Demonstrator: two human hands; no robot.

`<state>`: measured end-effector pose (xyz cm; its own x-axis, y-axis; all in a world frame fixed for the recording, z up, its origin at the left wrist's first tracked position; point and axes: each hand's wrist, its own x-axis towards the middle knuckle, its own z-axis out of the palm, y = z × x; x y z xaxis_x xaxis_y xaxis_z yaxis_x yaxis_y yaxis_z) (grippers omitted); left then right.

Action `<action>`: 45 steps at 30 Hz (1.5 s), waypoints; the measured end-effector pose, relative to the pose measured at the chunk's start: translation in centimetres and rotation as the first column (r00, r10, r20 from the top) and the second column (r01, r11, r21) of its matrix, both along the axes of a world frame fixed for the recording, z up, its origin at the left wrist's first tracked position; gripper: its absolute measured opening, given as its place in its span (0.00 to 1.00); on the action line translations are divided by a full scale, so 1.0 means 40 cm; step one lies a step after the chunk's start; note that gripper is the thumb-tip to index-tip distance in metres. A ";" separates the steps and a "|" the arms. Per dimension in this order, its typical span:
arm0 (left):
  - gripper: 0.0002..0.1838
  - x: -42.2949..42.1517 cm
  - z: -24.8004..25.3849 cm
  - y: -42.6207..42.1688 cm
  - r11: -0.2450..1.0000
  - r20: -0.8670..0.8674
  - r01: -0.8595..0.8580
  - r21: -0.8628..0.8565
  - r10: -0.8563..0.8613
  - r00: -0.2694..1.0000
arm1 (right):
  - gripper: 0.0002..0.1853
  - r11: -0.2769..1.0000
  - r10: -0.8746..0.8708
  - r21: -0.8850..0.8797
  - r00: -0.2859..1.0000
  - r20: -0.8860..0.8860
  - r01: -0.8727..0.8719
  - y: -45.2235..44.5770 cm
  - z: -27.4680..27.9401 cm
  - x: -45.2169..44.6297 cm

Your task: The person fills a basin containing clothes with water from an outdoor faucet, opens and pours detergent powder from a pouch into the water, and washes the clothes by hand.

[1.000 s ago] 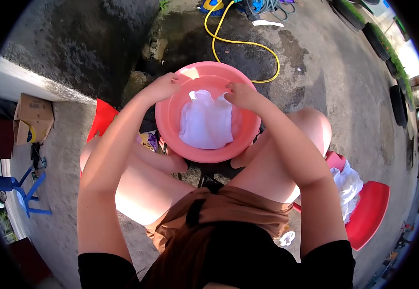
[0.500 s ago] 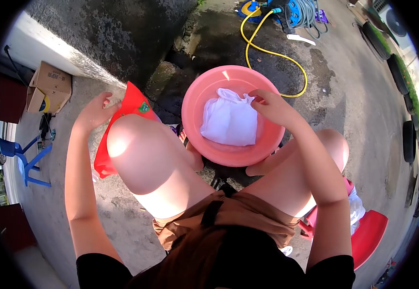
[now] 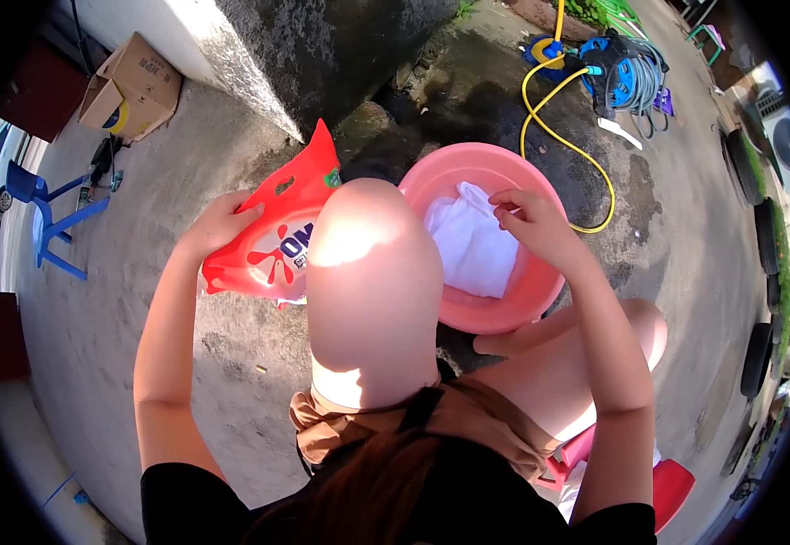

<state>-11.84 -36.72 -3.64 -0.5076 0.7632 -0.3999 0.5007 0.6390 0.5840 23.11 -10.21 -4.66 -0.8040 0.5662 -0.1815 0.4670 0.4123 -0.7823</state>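
Observation:
My left hand (image 3: 221, 225) grips the left edge of a red OMO detergent bag (image 3: 272, 222), thumb on its front. The bag leans beside my raised left knee, which hides its right part. At its top are a pointed corner and a handle slot. Right of the knee, a pink basin (image 3: 545, 295) stands on the ground. Inside lies a folded, wet-looking white cloth (image 3: 477, 250). Over the basin, my right hand (image 3: 533, 225) has its fingers curled together at the cloth's upper right edge, pinching it.
A yellow hose (image 3: 606, 182) runs behind the basin to a blue hose reel (image 3: 627, 77). At the left are a cardboard box (image 3: 141, 91) and a blue chair (image 3: 45, 213). A concrete wall corner (image 3: 295, 64) rises ahead. A red stool (image 3: 672, 490) is at lower right.
My left hand has come onto the detergent bag, which now shows more of its printed front. My left knee has swung right, partly covering the basin's edge. The view has turned left.

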 end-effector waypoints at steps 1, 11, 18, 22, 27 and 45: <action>0.21 -0.011 -0.009 0.001 0.998 0.003 0.021 0.058 -0.022 1.000 | 0.13 1.000 -0.006 -0.015 1.000 0.003 0.006 -0.003 -0.003 0.001; 0.20 -0.046 -0.029 0.048 0.999 0.219 -0.030 -0.037 0.038 0.975 | 0.10 0.997 -0.062 -0.056 0.995 -0.078 0.058 -0.019 0.033 -0.001; 0.20 -0.060 -0.012 -0.085 0.830 0.432 -0.508 0.228 0.382 0.817 | 0.06 0.989 -0.008 0.115 0.816 -0.577 0.092 -0.104 0.201 -0.199; 0.15 -0.087 0.059 -0.164 0.647 0.710 -0.729 0.224 0.404 0.576 | 0.04 0.969 0.229 0.224 0.742 -0.630 -0.108 -0.242 0.279 -0.375; 0.09 -0.075 0.128 -0.172 0.271 0.882 -0.895 0.354 0.221 0.416 | 0.06 0.941 0.338 0.218 0.751 -0.568 -0.258 -0.398 0.260 -0.576; 0.13 -0.064 -0.043 -0.191 0.071 0.871 -0.891 0.449 0.190 0.454 | 0.22 0.883 0.383 -0.413 0.849 0.364 -0.222 -0.377 0.039 -0.696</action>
